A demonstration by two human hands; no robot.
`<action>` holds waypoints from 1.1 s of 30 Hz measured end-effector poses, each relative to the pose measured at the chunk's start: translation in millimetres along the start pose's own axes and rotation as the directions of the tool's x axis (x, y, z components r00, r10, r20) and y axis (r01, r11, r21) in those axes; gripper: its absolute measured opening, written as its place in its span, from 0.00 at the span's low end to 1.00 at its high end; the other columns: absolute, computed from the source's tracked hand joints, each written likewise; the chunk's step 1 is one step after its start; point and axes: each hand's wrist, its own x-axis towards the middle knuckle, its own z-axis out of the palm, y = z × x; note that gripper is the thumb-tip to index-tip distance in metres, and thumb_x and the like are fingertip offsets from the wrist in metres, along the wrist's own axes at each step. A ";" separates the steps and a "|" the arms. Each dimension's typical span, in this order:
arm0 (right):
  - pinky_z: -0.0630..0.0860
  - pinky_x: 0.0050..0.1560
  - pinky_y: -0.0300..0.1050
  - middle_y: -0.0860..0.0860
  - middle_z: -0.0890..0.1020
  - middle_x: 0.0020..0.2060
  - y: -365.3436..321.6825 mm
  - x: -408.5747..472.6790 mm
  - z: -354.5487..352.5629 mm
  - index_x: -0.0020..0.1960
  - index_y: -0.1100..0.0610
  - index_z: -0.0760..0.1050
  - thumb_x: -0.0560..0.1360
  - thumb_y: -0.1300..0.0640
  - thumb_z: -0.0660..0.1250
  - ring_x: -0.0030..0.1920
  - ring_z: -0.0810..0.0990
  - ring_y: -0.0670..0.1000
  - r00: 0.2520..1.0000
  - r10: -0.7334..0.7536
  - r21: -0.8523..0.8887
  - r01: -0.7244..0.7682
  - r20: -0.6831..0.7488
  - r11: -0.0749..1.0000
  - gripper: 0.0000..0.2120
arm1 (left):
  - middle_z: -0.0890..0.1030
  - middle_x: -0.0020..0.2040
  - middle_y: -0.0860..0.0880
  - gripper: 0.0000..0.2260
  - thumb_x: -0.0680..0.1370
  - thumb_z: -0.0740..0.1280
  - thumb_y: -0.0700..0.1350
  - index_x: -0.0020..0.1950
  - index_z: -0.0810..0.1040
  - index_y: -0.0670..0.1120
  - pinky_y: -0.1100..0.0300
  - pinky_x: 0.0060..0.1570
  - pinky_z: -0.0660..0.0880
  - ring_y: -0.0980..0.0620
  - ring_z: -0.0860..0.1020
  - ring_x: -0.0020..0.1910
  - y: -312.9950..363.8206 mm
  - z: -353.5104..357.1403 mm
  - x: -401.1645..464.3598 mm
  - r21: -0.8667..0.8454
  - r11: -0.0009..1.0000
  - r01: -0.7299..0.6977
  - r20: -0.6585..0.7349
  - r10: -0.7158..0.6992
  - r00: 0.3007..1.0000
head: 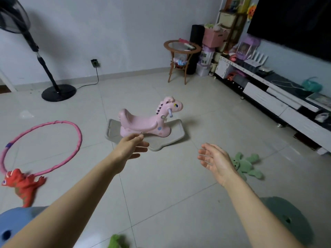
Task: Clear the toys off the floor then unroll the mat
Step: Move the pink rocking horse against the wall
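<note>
both hands reach out with fingers spread wide, left hand (133, 147) and right hand (214, 158), holding nothing. the pink rocking horse (148, 120) stands just beyond them on the floor (161, 185). a green plush (246, 165) lies right, a pink hoop (43, 147) left.

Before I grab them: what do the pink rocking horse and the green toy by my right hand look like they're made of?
Rocking horse: looks like hard moulded plastic, smooth with a slight sheen, on a grey base. Green toy: seems soft plush fabric, matte and fuzzy, limbs lying limp on the floor.
</note>
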 end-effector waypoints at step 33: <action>0.70 0.37 0.41 0.53 0.78 0.36 -141.3 428.4 138.7 0.41 0.55 0.74 0.76 0.58 0.63 0.35 0.77 0.50 0.988 0.143 -0.077 -0.138 0.064 0.987 0.05 | 0.82 0.50 0.46 0.13 0.80 0.58 0.48 0.62 0.72 0.43 0.52 0.54 0.73 0.47 0.80 0.50 116.6 -20.2 433.7 -0.072 0.984 0.164 -0.126 -0.173 0.977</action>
